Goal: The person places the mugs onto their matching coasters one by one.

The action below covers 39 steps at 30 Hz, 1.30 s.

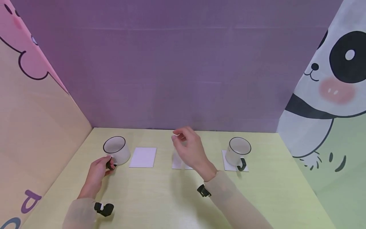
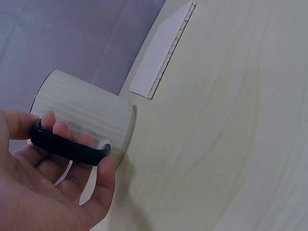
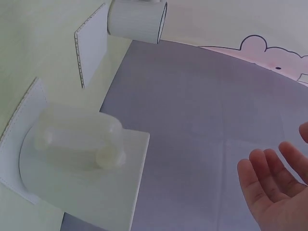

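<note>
My left hand (image 1: 97, 173) grips the black handle (image 2: 67, 147) of a white ribbed mug (image 1: 121, 156) with a dark rim, at the left of the table. The mug stands upright beside a white square coaster (image 1: 143, 157). Raised above the middle coaster (image 1: 178, 163), my right hand (image 1: 190, 148) has its fingers loosely bent with nothing between them. In the right wrist view these fingers (image 3: 274, 180) are apart from a translucent, cup-like vessel (image 3: 79, 132) on that coaster. The head view mostly hides the vessel behind my right hand.
A second white mug (image 1: 235, 152) with a black handle stands on the right coaster (image 1: 227, 165). Behind the pale wooden table (image 1: 143, 197) rises a purple backdrop (image 1: 183, 70). Printed cartoon panels flank both sides, with a panda (image 1: 337, 86) on the right.
</note>
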Tool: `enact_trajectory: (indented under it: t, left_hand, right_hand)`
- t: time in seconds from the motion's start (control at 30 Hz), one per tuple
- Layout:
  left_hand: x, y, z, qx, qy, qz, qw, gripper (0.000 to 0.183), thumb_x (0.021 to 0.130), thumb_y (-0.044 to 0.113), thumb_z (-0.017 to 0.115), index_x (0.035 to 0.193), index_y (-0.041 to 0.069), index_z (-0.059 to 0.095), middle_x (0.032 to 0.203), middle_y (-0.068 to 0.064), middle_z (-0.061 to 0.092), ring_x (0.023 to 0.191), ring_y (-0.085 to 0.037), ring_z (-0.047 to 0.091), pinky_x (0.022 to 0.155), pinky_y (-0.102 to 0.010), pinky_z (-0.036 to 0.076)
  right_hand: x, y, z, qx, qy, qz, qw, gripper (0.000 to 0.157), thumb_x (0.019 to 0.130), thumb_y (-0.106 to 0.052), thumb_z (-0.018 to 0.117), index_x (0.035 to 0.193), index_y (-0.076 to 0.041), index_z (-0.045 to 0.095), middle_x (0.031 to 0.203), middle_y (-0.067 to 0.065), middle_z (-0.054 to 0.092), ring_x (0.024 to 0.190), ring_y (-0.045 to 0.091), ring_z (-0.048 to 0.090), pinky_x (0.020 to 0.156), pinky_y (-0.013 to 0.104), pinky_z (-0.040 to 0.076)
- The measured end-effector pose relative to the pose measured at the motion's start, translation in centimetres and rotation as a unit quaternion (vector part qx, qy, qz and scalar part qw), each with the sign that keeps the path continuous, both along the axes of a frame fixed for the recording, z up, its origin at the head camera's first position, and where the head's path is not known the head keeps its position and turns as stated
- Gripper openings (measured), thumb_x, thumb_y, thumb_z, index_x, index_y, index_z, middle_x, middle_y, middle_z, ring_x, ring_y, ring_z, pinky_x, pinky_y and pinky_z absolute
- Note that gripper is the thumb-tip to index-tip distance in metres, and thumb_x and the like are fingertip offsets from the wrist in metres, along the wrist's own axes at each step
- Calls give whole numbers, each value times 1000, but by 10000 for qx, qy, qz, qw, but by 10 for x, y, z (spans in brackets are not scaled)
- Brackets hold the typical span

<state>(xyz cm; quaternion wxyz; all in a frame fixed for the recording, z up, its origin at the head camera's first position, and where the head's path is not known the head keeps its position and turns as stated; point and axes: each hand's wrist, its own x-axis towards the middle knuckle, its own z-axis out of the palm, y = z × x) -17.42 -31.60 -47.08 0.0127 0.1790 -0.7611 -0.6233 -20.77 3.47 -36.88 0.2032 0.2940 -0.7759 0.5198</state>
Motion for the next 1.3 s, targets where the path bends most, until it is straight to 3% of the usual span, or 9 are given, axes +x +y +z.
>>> enact_trajectory:
  t: [0.13, 0.43, 0.8, 1.13, 1.3]
  left_hand:
    - [-1, 0, 1, -7, 53, -17, 10000, 41, 111, 32, 37, 101, -1, 61, 86, 2, 57, 84, -12, 55, 79, -28, 50]
    - [0, -3, -1, -65, 37, -143, 9999, 42, 111, 31, 36, 100, -1, 61, 88, 1, 57, 86, -13, 55, 80, -28, 50]
    - [2, -4, 0, 51, 54, -25, 10000, 40, 110, 31, 38, 100, 1, 61, 85, 3, 57, 83, -12, 56, 79, -27, 50]
    - [4, -4, 2, -7, 26, -82, 10000, 41, 111, 30, 37, 103, -2, 61, 86, 3, 57, 84, -12, 56, 79, -27, 51]
    - [4, -4, 1, 29, 22, -37, 10000, 42, 111, 33, 38, 105, -2, 61, 87, 2, 58, 85, -13, 56, 79, -27, 52]
  right_hand:
    - [-3, -6, -1, 53, -97, 62, 9999, 16, 95, -8, 63, 105, 3, 69, 100, 10, 65, 88, 23, 63, 83, 40, 56]
    - [-7, -19, -3, 425, -203, -74, 9989, 18, 96, -13, 62, 108, -1, 69, 103, 7, 65, 92, 23, 64, 85, 32, 55]
    - [-14, -37, 2, 535, -299, 45, 9981, 21, 97, -13, 62, 112, -1, 69, 111, 10, 65, 100, 29, 62, 88, 29, 53]
    - [-22, -52, 0, 1268, -560, 52, 9903, 25, 99, -21, 60, 117, -7, 69, 115, 3, 64, 102, 20, 59, 89, 29, 50]
    - [-26, -58, -2, 1633, -619, 44, 9846, 28, 100, -25, 57, 120, -9, 68, 119, 2, 63, 109, 23, 59, 92, 34, 49]
